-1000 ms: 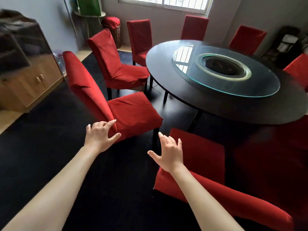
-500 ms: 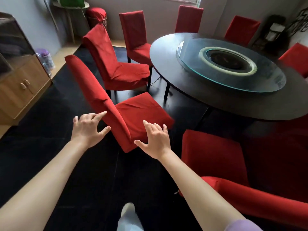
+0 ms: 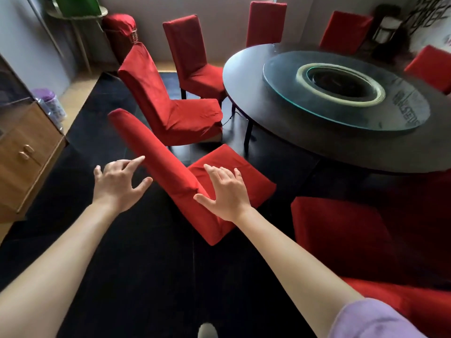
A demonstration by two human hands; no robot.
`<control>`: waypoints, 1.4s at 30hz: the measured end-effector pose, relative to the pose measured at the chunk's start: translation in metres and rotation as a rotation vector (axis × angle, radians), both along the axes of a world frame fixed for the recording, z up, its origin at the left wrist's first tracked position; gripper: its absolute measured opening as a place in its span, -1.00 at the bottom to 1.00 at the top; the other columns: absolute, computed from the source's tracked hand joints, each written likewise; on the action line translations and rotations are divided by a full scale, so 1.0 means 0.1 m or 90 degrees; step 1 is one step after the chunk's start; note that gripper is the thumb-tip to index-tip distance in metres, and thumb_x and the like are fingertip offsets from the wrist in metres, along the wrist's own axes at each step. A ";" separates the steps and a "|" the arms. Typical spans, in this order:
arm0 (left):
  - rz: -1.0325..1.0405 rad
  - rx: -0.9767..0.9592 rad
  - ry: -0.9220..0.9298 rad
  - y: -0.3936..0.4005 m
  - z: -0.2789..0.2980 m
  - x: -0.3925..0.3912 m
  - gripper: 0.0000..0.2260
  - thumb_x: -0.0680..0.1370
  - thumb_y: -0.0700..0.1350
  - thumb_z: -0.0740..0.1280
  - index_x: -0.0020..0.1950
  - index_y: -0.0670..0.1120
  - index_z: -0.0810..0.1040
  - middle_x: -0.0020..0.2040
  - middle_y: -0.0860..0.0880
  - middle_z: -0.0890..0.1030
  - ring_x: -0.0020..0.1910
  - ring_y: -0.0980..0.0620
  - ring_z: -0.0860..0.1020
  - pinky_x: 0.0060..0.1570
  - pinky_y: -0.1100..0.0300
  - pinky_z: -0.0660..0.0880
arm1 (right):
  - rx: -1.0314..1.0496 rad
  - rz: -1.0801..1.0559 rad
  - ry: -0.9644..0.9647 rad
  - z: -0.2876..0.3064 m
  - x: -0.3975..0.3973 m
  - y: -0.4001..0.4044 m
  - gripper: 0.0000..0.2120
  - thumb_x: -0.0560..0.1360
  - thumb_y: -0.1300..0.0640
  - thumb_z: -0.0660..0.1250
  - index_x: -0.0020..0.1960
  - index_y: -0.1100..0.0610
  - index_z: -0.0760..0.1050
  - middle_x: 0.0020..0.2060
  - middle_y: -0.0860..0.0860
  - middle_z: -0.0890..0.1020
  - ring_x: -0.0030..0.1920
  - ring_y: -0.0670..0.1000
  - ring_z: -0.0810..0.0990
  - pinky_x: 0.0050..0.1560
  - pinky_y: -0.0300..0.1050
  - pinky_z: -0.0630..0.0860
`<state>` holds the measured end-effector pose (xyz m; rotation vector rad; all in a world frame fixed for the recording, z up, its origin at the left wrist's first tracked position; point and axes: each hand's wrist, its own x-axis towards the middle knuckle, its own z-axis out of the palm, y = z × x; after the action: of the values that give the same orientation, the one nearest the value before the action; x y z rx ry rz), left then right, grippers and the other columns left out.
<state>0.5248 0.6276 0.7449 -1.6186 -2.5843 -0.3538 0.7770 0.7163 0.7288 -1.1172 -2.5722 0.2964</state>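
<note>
A wooden cabinet [image 3: 26, 152] stands at the far left edge, with a purple-lidded container [image 3: 51, 103] on the floor just behind it. Next comes the left hand [image 3: 117, 182], palm down and wide open: the fingers are spread, the index finger points at the nearest chair's backrest and the thumb juts out below it. It holds nothing. The index fingertip lies just at the backrest's edge, and I cannot tell whether it touches the cloth.

The red-covered chair [image 3: 158, 159] sits on the black floor [image 3: 136, 264] between the two hands, its backrest running on a slant from upper left to lower right in the view and its seat turned toward the table. A second red chair [image 3: 170, 108] stands just behind it.

The right hand [image 3: 228, 192] is also open, fingers straight and slightly fanned over the seat, the thumb stretched left across the backrest's lower end. It grips nothing; contact with the cover cannot be judged.

Further right lies the round dark table [image 3: 341, 152] with a glass turntable [image 3: 405, 113] on top, and another red chair [image 3: 341, 230] stands near its front edge.
</note>
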 end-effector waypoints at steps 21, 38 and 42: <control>-0.403 -0.136 -0.019 1.25 -0.20 -1.18 -0.44 0.55 0.30 0.07 0.53 0.24 0.09 0.52 -0.05 0.22 0.52 -0.07 0.06 0.43 -0.18 0.02 | -0.139 -0.374 -0.167 0.04 -1.15 -0.20 -0.12 0.43 -0.42 0.16 0.56 0.02 -0.03 0.43 0.10 0.36 0.36 0.13 0.39 0.35 0.14 0.32; -0.479 -0.121 0.000 1.89 -0.26 -1.55 -0.43 0.53 0.35 0.03 0.52 0.22 0.16 0.46 -0.02 0.36 0.48 -0.07 0.19 0.42 -0.20 0.04 | -0.115 -0.462 -0.196 -0.08 -1.67 0.05 -0.11 0.42 -0.47 0.08 0.56 0.01 -0.04 0.35 0.08 0.44 0.28 0.13 0.47 0.28 0.12 0.39; -0.490 -0.083 0.027 1.93 -0.34 -1.63 -0.36 0.47 0.42 -0.03 0.49 0.19 0.25 0.39 0.02 0.45 0.43 -0.08 0.29 0.40 -0.24 0.06 | -0.138 -0.521 -0.231 -0.15 -1.79 0.04 -0.09 0.39 -0.53 -0.05 0.57 -0.01 -0.01 0.15 0.07 0.57 0.07 0.12 0.59 -0.03 -0.01 0.51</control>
<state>0.3617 0.8208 0.7108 -2.5807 -1.8740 -0.1777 0.5976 0.7198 0.7140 -2.3482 -2.1223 0.1765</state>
